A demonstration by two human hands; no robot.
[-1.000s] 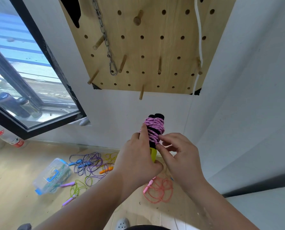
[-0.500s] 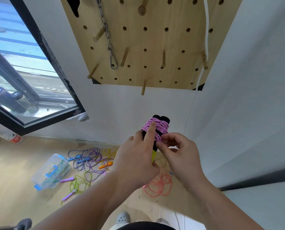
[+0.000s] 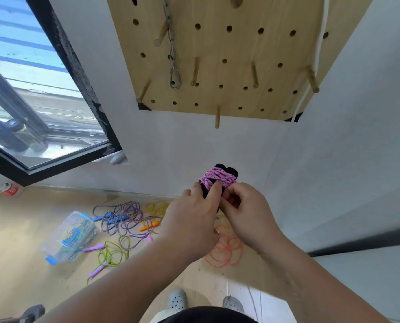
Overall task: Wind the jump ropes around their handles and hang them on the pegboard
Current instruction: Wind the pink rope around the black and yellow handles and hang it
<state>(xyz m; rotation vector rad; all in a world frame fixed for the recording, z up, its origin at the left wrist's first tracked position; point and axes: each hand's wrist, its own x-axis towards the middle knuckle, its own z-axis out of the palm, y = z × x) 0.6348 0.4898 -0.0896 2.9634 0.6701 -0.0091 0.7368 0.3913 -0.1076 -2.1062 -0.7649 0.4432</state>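
Left grip (image 3: 192, 220) clamps handles (image 3: 220, 166), finger pinning rope (image 3: 217, 178) wraps against unwinding; right grip (image 3: 248, 212) pinches rope, likely tucking end.

A clear plastic box (image 3: 69, 237) lies on the floor (image 3: 14, 248) beneath a window (image 3: 31, 101).

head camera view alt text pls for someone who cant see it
The left hand grips a pink jump rope wound around its black handles while the right hand pinches at the wraps. Above is a wooden pegboard; loose jump ropes and a clear plastic box lie on the floor.
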